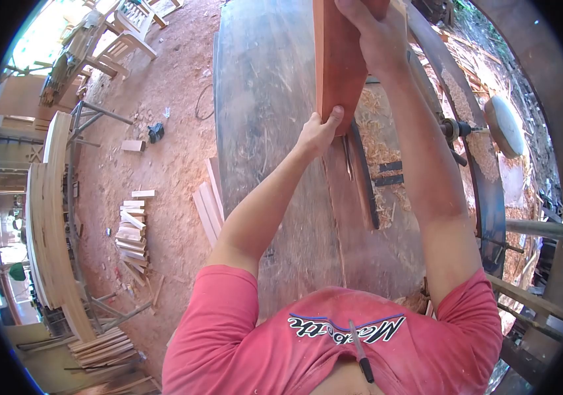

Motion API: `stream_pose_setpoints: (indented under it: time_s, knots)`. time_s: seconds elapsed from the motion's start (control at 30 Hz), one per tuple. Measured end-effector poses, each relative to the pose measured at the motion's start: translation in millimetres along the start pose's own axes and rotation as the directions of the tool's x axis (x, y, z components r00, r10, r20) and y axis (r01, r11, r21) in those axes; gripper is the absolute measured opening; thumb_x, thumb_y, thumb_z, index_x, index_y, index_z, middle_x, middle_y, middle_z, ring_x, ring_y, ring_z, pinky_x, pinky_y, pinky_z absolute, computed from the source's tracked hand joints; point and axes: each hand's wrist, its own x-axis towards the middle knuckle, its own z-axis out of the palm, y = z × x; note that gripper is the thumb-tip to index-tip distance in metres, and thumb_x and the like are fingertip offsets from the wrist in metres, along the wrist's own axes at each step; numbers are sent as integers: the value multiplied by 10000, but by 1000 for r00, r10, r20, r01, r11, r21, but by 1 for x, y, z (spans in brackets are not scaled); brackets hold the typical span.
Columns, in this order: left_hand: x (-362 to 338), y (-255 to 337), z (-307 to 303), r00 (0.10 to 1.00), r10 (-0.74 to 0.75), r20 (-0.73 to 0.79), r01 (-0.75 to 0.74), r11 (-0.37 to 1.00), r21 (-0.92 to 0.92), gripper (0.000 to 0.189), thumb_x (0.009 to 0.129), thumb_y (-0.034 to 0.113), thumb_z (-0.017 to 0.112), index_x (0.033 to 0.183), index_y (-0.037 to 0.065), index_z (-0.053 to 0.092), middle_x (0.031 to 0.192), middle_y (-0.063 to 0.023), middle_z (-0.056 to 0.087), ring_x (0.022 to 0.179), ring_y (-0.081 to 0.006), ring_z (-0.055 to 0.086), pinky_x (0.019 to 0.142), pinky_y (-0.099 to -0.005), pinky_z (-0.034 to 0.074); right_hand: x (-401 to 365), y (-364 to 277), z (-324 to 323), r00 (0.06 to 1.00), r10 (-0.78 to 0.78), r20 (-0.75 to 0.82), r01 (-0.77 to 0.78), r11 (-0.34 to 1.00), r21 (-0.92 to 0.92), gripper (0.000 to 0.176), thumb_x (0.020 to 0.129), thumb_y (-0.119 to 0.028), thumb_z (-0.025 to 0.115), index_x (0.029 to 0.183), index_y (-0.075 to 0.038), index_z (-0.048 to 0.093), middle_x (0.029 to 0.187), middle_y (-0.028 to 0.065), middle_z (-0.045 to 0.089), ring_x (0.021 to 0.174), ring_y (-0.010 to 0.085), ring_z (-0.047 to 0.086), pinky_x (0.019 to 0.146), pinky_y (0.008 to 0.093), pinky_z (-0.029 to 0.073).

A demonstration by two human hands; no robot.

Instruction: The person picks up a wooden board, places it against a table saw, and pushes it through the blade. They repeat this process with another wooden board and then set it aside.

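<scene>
Nearest, a black pen (362,355) hangs at the neck of a pink shirt (222,329). To the near left, thin slats (103,347) lie stacked; a little farther, short wooden pieces (131,242) sit in a row on the reddish ground (176,141). In the middle stretches a worn worktable (268,158), and pale shavings (372,128) gather on its right.

Over the table is a reddish-brown board (342,59), its far end cut off by the top of the view. The left hand (319,135) grips its near end, thumb pressed on the face, other fingers mostly hidden. Farther along, the right hand (383,43) clasps its right side, thumb laid over the face, other fingers out of sight.

Right of that arm, a round pale disc (505,126) is mounted on a shaft. At the far left stand wooden chairs (125,45).
</scene>
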Motion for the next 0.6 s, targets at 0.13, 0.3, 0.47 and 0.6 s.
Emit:
stream_pose_setpoints:
  time_s: [0.13,0.3,0.47,0.6]
  knots:
    - [16,-6,0,1000,12,-6,-12,1000,-23,1064,868,848,499,1273,-134,559,1125,-293,691,1142,-372,671,957,-413,506,4,2,3,1000,11,-14,-10,999,32,378,939,-183,747,1247,23,669,1109,66,718,969,153,667,875,307,537]
    - [21,6,-8,999,34,10,-33,999,-28,1048,867,847,503,1297,-108,552,1095,-269,701,1102,-359,684,923,-413,518,12,10,3,1000,8,-16,-8,1000,3,386,946,-188,737,1260,24,664,1126,72,715,1000,159,664,903,309,528]
    - [42,7,-13,1000,23,-13,-24,1000,-7,1057,866,845,507,1301,-116,553,1139,-278,693,1131,-365,675,944,-409,510,25,23,3,997,-76,-11,76,997,-23,380,947,-190,739,1254,23,668,1124,60,714,1006,152,657,905,303,519]
    - [64,3,-15,999,47,-17,-48,998,-29,1062,867,840,514,1315,-122,545,1217,-297,668,1192,-369,649,989,-404,490,40,36,1,994,-104,21,105,994,-18,372,950,-190,737,1246,24,670,1111,52,713,995,147,654,895,300,517]
